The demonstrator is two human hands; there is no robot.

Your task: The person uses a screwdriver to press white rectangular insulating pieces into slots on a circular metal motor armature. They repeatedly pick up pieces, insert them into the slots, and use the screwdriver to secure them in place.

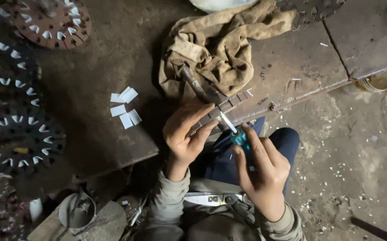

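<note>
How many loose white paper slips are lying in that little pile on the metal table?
5 white slips lie together on the rusty table, left of the left hand: two overlapping on top, one in the middle, two below. More could be hidden beneath them.

Two hands are seen, the left hand [185, 134] and the right hand [261, 172]. One screwdriver [237, 135] with a teal handle is counted, and one crumpled tan rag [220, 47]. About five small white paper slips [125, 107] are made out on the tabletop [91, 76], though overlaps blur the count. Four slotted discs [21, 138] are visible at left.
</note>
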